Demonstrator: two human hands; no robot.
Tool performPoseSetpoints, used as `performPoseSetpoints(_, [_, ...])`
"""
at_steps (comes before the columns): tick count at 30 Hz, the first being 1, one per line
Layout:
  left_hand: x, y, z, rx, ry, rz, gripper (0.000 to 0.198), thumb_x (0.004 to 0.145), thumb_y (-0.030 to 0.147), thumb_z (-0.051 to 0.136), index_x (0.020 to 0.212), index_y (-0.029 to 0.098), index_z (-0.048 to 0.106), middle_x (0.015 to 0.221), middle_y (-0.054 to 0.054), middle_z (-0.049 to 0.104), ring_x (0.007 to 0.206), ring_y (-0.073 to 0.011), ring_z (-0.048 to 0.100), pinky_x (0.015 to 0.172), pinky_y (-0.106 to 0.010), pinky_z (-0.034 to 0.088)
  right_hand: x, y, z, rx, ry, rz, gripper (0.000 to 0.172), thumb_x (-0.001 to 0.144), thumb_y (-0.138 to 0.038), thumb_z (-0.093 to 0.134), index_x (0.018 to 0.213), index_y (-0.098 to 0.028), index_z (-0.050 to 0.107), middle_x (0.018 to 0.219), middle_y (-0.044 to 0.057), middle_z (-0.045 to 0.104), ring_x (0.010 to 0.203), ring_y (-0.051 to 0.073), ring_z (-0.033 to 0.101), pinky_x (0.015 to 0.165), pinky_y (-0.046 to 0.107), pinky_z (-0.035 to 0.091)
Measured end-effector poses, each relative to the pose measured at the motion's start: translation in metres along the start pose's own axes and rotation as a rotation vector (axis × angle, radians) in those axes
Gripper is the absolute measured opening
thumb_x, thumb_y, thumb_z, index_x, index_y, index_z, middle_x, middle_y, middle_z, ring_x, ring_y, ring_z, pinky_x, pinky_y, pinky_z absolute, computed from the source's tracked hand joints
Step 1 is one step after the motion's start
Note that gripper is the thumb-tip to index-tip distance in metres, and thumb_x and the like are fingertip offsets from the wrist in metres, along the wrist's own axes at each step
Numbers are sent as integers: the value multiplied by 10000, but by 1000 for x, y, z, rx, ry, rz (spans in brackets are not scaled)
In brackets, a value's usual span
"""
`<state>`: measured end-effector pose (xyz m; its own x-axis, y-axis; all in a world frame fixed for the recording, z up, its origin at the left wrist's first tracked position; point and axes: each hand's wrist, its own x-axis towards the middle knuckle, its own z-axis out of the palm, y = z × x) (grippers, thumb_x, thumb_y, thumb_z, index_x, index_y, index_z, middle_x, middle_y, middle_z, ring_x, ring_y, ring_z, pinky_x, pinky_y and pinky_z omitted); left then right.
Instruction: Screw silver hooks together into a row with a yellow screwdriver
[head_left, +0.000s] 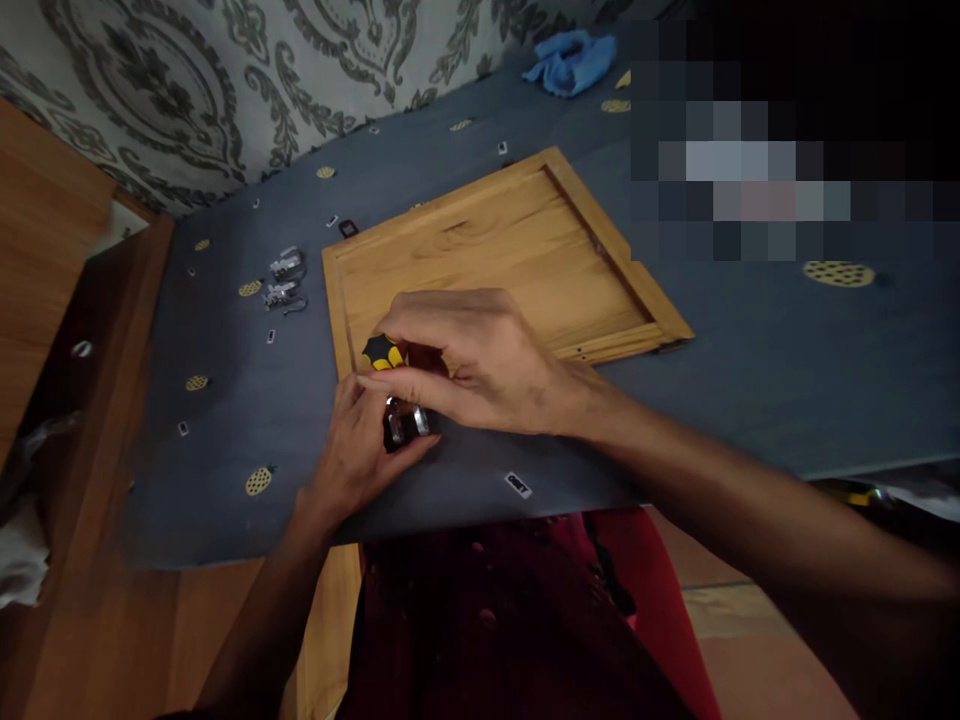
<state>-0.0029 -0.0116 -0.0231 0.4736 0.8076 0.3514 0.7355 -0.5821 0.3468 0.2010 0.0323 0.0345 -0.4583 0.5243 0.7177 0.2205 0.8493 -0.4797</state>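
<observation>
One yellow-black handle (383, 351), seen end-on in the closed right hand (480, 362), lies just beyond the metal piece (419, 420) the left hand (355, 445) holds.

One head-worn camera looks forward and down, close above the bare left hand (355, 440) and bare right hand (480, 360) near mid-frame, taking in the grey-patterned white wall (315, 70) at eleven o'clock and the wearer's own dark red clothing (472, 625) at six o'clock
</observation>
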Motion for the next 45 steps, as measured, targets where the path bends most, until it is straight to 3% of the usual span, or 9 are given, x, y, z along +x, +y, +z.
performPoseSetpoints(8, [-1,0,0,6,-2,14,446,884,504,704,1175,207,542,1025,-86,629,986,-309,626,845,-495,559,1,-1,-1,104,64,54,294,974,-311,633,729,-191,524,675,-60,507,624,79,489,633,225,430])
performPoseSetpoints(16, [3,5,-5,-63,-57,-8,526,837,362,789,1255,231,497,1075,-56,641,1037,-275,604,914,-464,530,6,-13,-13,233,375,297,318,915,-319,700,676,-207,522,666,-42,552,570,84,510,521,227,448])
performPoseSetpoints(21, [4,5,-5,-65,-41,18,507,849,375,776,1243,219,497,1111,-77,656,1036,-282,585,912,-473,514,6,-8,-11,145,316,199,366,949,-406,652,673,-205,520,662,-38,539,583,87,502,564,244,446])
performPoseSetpoints(26, [4,5,-6,-32,-53,7,486,832,389,787,1205,221,525,1104,-85,653,1022,-295,581,889,-496,514,5,-6,-9,99,287,246,324,932,-359,663,682,-218,515,670,-31,566,597,102,517,574,257,456])
performPoseSetpoints(39, [4,5,-9,-57,-18,-7,652,766,498,834,1266,248,498,1147,-91,647,1055,-306,589,902,-523,520,5,-2,-8,94,324,157,321,937,-304,661,672,-215,504,639,-40,566,563,97,501,553,275,420])
performPoseSetpoints(45, [4,5,-16,-102,37,-36,553,809,419,808,1249,262,514,1086,-82,667,1038,-299,597,881,-512,522,4,-2,-9,83,355,189,300,928,-308,667,676,-217,532,664,-20,604,594,118,543,552,288,444])
